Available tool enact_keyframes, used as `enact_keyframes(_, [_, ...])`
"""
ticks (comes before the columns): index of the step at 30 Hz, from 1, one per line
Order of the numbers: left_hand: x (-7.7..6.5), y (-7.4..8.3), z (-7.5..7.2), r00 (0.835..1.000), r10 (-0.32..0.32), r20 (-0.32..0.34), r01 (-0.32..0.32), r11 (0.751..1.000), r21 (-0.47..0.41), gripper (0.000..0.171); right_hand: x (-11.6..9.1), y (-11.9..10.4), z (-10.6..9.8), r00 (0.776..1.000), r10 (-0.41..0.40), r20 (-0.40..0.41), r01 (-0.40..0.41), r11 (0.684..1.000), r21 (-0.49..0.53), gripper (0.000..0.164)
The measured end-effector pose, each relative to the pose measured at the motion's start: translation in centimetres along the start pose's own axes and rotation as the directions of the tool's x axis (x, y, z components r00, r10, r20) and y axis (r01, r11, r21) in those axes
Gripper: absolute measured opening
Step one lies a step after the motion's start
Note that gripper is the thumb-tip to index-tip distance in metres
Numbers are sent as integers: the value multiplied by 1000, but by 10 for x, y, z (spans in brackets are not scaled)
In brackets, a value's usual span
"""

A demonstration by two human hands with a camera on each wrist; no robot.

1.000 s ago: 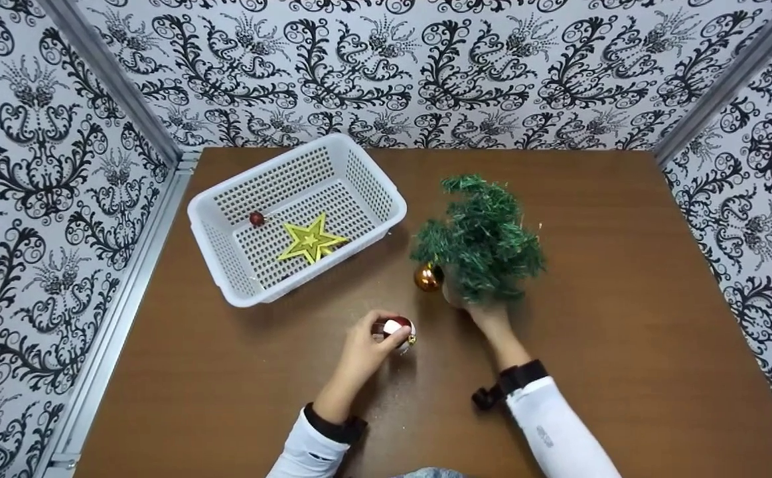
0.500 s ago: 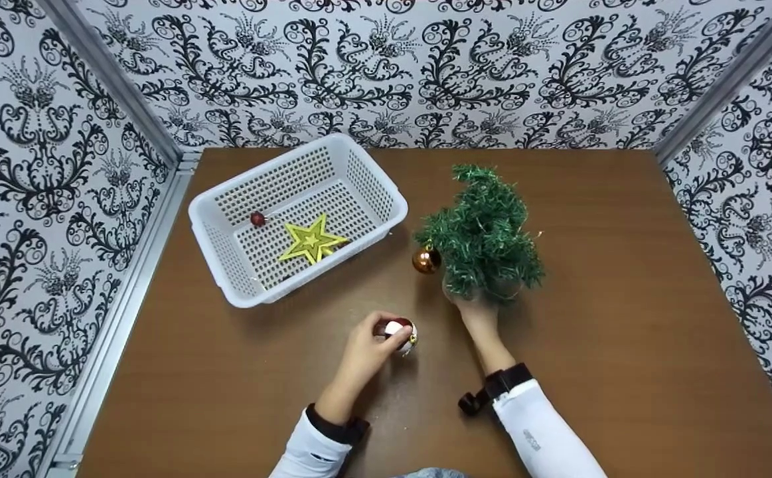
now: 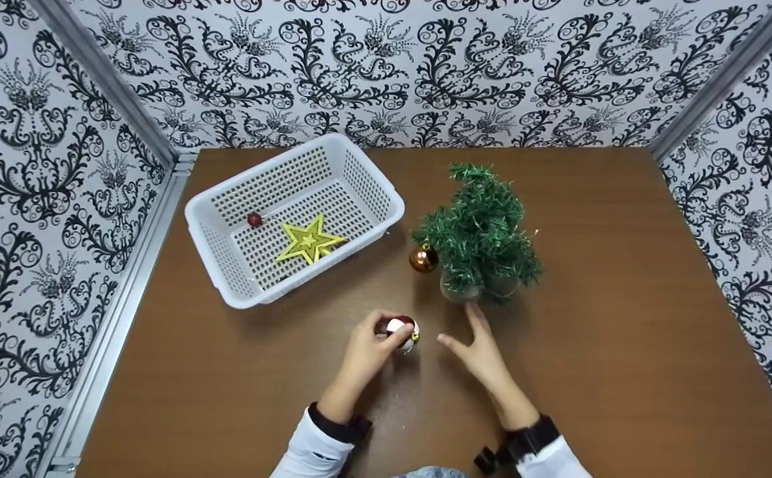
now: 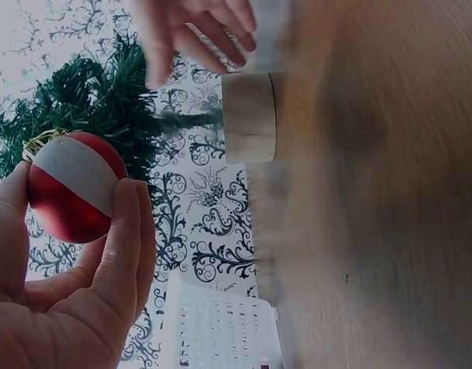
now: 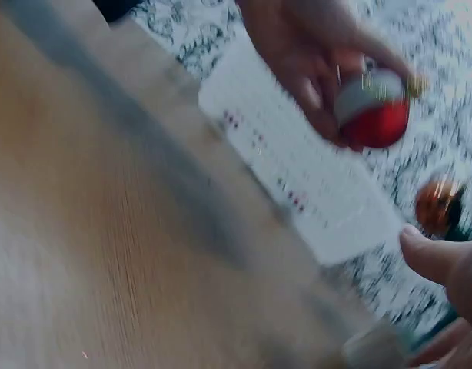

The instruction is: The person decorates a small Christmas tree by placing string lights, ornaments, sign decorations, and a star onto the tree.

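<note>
My left hand (image 3: 367,344) pinches a red and white Christmas bauble (image 4: 76,186) between thumb and fingers, above the near part of the table. A gold loop shows at the bauble's cap. To the right, my right hand (image 3: 482,352) has its thumb and fingers spread and holds nothing; its fingertips point at the foot of the small green Christmas tree (image 3: 485,229). The tree stands upright on a round wooden base (image 4: 248,117). From a left branch hangs a shiny copper-coloured bauble (image 3: 423,259).
A white perforated plastic basket (image 3: 296,292) stands at the back left. Inside lie a yellow star (image 3: 309,239) and a small dark red ball (image 3: 254,220). Patterned walls (image 3: 386,73) enclose the brown table (image 3: 598,279) at the back and sides.
My right hand has let go of the tree's base and drawn back toward me. Before that, the tree shifted slightly away. The left hand still holds the bauble in nearly the same place.
</note>
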State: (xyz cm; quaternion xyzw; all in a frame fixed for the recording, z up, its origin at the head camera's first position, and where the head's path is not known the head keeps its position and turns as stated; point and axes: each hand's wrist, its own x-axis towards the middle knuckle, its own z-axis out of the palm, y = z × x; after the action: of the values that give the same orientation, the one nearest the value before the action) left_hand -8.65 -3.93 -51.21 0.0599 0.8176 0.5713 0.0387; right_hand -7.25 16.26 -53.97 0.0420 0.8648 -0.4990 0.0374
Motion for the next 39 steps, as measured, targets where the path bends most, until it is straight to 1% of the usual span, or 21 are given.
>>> enact_keyframes(2, [0,1,0,1000,4,2,-4,1000,-2,37,-9,-10,0,994,-104,20,104,994,-27,78])
enact_keyframes(4, [1,2,1,1000,6,2,-6,1000,-1,37,-16,-19,2,977,-213,16,213,976,-35,73])
enact_keyframes(6, [1,2,3,1000,5,4,-5,1000,-3,38,-21,-26,3,948,-317,-22,316,948,-32,72])
enact_keyframes(8, [1,3,4,1000,7,9,-7,1000,-9,38,-24,-31,6,910,-408,-70,407,913,-33,71])
enact_keyframes(9, [1,4,5,1000,11,11,-11,1000,-12,38,-24,-33,7,893,-440,-94,439,898,-36,70])
enact_keyframes(11, [0,5,7,1000,18,18,-18,1000,-21,39,-26,-34,10,860,-489,-142,490,871,-34,65])
enact_keyframes(14, [0,7,9,999,29,25,-29,999,-29,38,-26,-36,14,821,-529,-217,541,841,-5,50])
enact_keyframes(16, [0,8,10,999,34,26,-34,999,-32,38,-28,-40,16,797,-540,-271,569,822,33,41])
enact_keyframes(20, [-1,8,12,999,29,26,-28,998,-55,36,-30,-51,19,742,-567,-358,635,766,104,31])
enact_keyframes(23, [-2,9,13,1000,16,25,-14,997,-76,36,-31,-53,21,725,-558,-403,660,731,176,25])
enact_keyframes(28, [-2,12,14,999,7,32,-4,996,-86,37,-30,-50,23,732,-514,-448,661,694,286,19])
enact_keyframes(31, [-2,14,13,999,6,33,-4,997,-83,37,-30,-49,22,734,-504,-456,658,695,290,15])
enact_keyframes(33, [-2,14,13,999,7,33,-4,997,-80,37,-31,-50,21,729,-508,-459,656,710,256,13])
enact_keyframes(36, [-2,14,13,999,-1,32,3,997,-78,38,-31,-51,18,717,-528,-455,658,728,192,13])
enact_keyframes(39, [-2,14,13,1000,-4,24,6,997,-78,38,-31,-52,15,697,-553,-456,673,725,149,15])
